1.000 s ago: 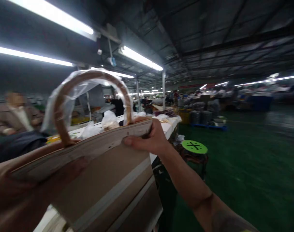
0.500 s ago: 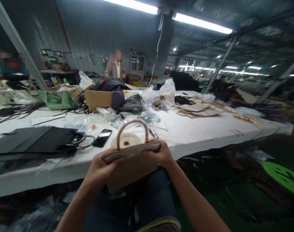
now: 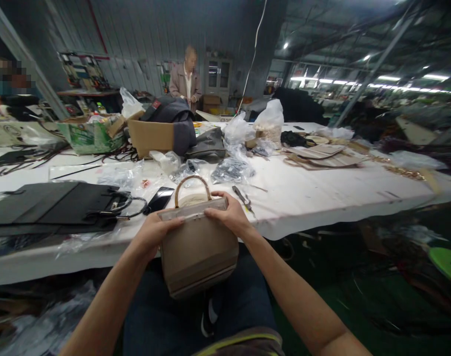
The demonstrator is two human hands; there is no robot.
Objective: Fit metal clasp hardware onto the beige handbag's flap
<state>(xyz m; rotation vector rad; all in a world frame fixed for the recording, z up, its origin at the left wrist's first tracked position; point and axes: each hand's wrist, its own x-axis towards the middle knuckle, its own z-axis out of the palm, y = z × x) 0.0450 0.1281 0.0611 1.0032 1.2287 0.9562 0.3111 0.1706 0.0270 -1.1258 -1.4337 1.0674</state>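
A taupe handbag (image 3: 199, 252) with one curved brown handle (image 3: 192, 179) is held over my lap at the table's front edge. My left hand (image 3: 157, 232) grips its top edge at the left corner, thumb on the near side. At the right corner, my right hand (image 3: 227, 212) clasps the same edge between thumb and fingers. The handle stands up behind the edge. Partly hidden behind the bag is a pale round roll (image 3: 194, 199). A phone (image 3: 159, 200) lies just beyond my left hand, and dark-handled pliers or cutters (image 3: 244, 198) lie right of the bag.
Black bags (image 3: 58, 207) lie at the left of the white table (image 3: 303, 193). Farther back are a green box (image 3: 88, 136), a cardboard box (image 3: 151, 138), plastic bags (image 3: 270, 118) and flat taupe pieces (image 3: 325, 155). A person (image 3: 186, 79) stands behind; a green stool (image 3: 448, 264) is at right.
The bag has tipped so that its broad front panel now shows, where mostly the top edge showed before. Both hands keep their grip. My view has tilted down and shifted left.
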